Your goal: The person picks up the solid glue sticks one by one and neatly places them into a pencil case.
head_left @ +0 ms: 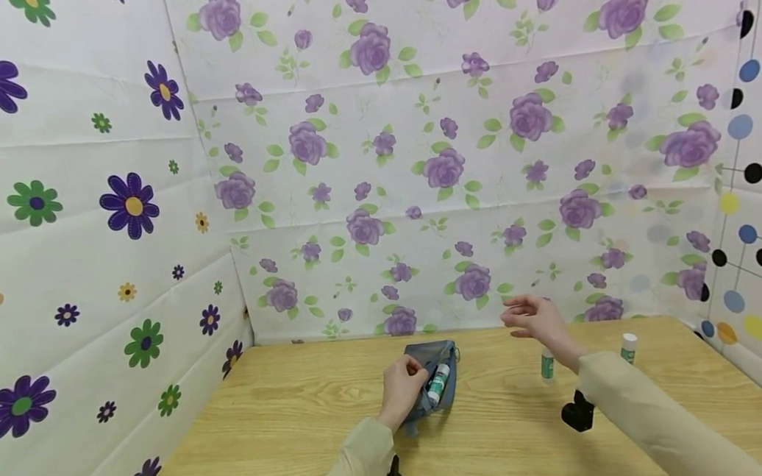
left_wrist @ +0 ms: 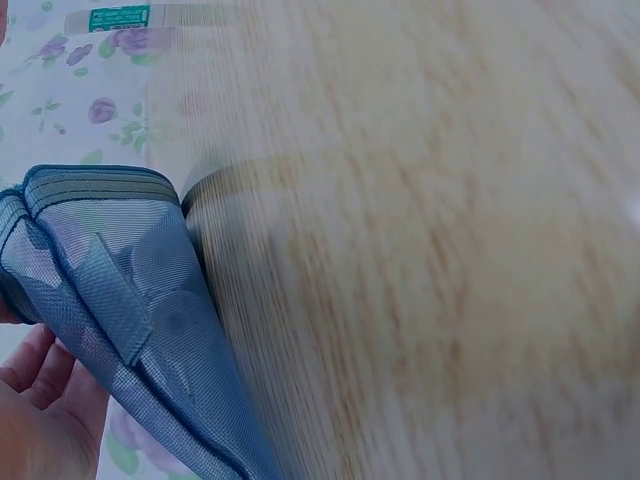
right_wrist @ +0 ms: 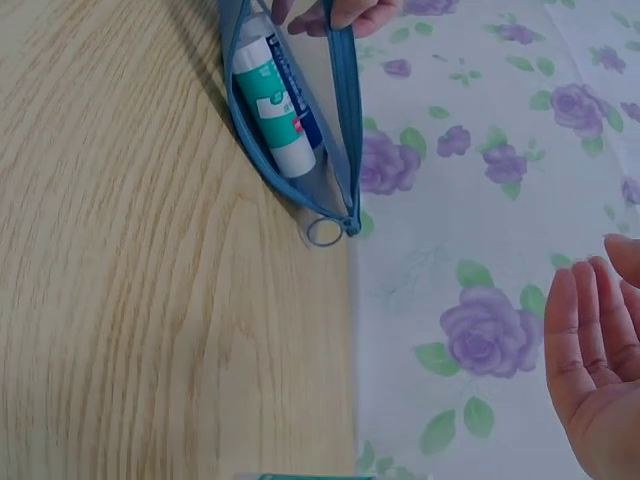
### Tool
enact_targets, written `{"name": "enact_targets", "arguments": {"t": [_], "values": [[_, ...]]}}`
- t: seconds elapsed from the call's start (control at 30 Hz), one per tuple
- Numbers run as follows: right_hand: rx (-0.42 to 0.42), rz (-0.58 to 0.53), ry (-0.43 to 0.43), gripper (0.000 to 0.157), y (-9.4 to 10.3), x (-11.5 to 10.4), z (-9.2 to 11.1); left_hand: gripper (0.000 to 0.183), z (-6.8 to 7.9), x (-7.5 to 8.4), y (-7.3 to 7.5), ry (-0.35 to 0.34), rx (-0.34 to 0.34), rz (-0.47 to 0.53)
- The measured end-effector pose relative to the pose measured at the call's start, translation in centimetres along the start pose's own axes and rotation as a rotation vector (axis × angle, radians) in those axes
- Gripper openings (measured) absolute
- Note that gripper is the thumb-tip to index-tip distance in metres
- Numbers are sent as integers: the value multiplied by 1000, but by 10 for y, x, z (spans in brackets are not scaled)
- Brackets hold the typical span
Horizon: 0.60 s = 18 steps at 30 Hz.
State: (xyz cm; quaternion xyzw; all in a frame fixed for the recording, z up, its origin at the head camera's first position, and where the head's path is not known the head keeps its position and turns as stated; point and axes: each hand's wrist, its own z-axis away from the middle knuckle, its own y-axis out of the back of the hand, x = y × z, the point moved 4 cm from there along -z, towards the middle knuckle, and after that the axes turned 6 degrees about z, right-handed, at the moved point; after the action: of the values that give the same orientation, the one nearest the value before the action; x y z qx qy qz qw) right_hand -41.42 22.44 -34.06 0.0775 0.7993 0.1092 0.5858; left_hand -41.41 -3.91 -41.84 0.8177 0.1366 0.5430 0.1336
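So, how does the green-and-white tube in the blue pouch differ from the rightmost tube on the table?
The pouch tube lies slanted inside the pouch, while the rightmost tube stands upright on the table. The pouch tube is beside the left hand; the rightmost tube is over by the right sleeve. Both are white with green labels.

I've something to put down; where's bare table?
The table is bare left of the blue pouch, out to the daisy sheet, and between pouch and standing glue sticks. Crowded: the pouch, gripped by the left hand, and the sticks by the right sleeve.
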Motion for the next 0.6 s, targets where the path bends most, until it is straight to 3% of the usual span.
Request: {"name": "enact_targets", "arguments": {"t": [0.23,0.4,0.6], "values": [[104,18,77,37,17,-2,-1,6,0,0,0,0,1,3],[109,20,77,35,24,0,0,7,0,-1,0,-4,5,-3],[129,98,78,38,32,5,3,7,0,0,0,-14,8,-12]]}}
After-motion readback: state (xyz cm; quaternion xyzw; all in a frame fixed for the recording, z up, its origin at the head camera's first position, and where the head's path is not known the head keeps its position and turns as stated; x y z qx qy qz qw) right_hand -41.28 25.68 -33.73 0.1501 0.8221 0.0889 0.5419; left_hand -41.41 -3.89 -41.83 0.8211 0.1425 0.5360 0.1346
